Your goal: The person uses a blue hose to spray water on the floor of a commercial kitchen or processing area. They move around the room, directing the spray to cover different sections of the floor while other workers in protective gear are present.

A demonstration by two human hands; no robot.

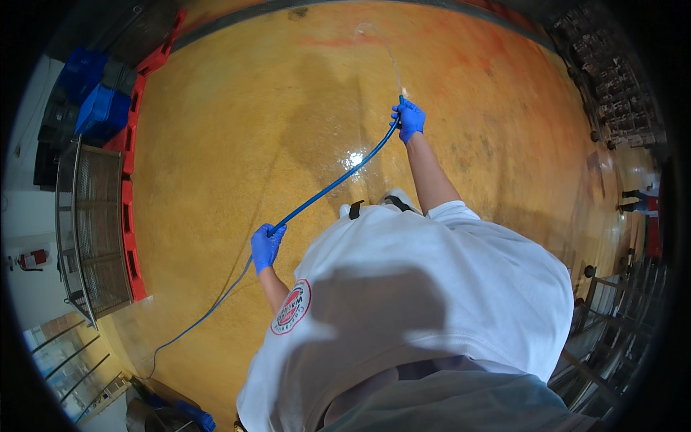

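1 long blue tubular hose [331, 187], bowed; 1 clear water stream [396, 68] toward yellow floor [216, 144]'s far edge. 2 blue-gloved grips, left hand [267, 245], right hand [409, 120], grasping hose.

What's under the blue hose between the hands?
Between the left hand and right hand, yellow floor shows either side of the blue hose, with a bright glare beside it. The strip behind the hose is hidden.
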